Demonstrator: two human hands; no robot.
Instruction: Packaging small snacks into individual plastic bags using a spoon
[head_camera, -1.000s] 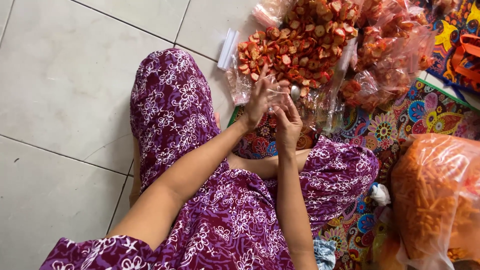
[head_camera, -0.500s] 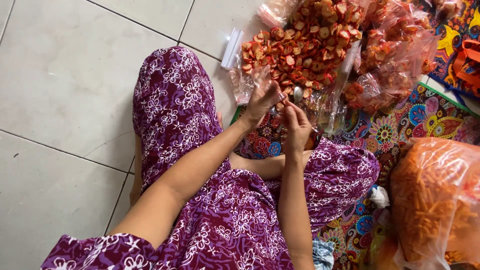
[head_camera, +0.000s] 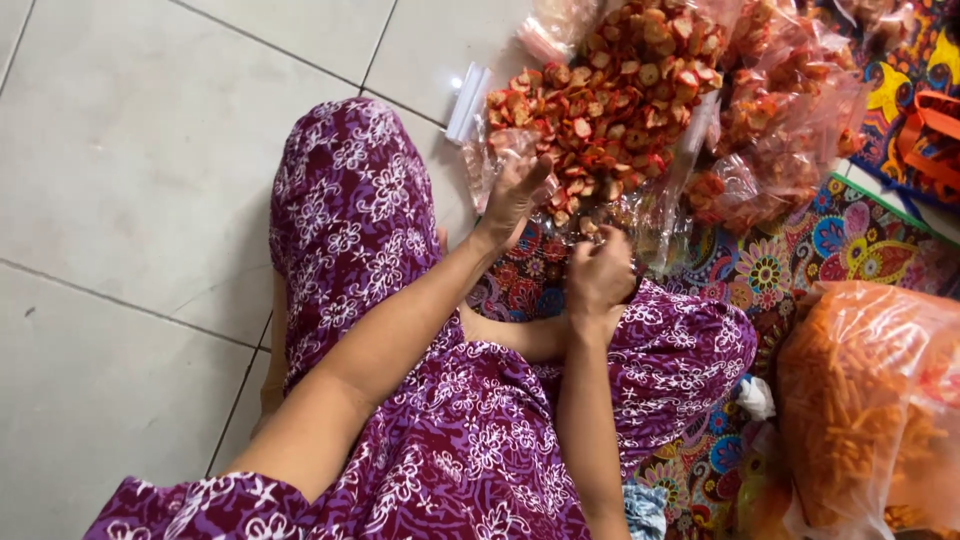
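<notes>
I sit on the floor in a purple flowered garment. My left hand (head_camera: 515, 195) rests at the near edge of a large heap of red and orange chips (head_camera: 610, 100) lying on clear plastic, its fingers on a small clear plastic bag (head_camera: 497, 160). My right hand (head_camera: 600, 275) is closed just below the heap, pinching the edge of a clear plastic bag (head_camera: 640, 225) that holds a few chips. The two hands are about a hand's width apart.
Several filled clear bags of chips (head_camera: 790, 130) lie right of the heap. A big bag of orange stick snacks (head_camera: 860, 400) stands at lower right on a colourful patterned mat (head_camera: 790, 260). A stack of flat plastic bags (head_camera: 466, 100) lies on the grey floor tiles (head_camera: 130, 190).
My left hand has moved up onto the heap's edge, and my right hand has dropped lower and closed on the bag. The camera has shifted slightly closer.
</notes>
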